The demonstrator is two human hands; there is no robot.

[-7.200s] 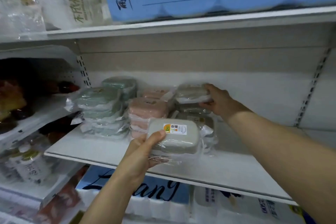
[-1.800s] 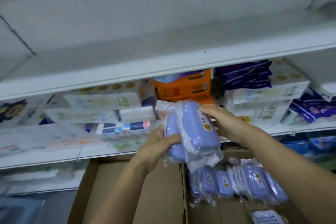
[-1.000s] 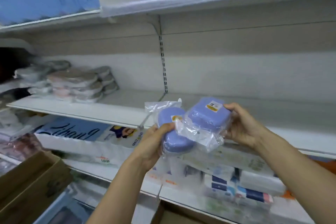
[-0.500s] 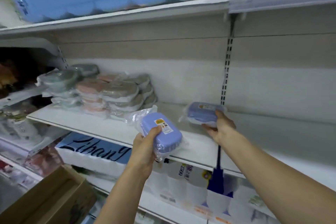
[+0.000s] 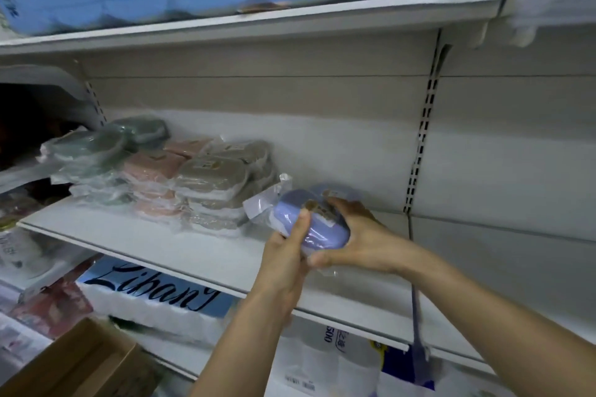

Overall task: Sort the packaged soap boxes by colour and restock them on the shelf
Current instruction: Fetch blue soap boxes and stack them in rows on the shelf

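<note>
White shelf (image 5: 180,243) | both hands grip purple soap box (image 5: 317,230) | forearms raised

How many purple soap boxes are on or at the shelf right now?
2. One purple soap box is held in both the left hand and the right hand; a second purple box sits behind it on the shelf, mostly hidden.

purple soap box (image 5: 317,229), wrapped, over shelf (image 5: 180,251)
</note>
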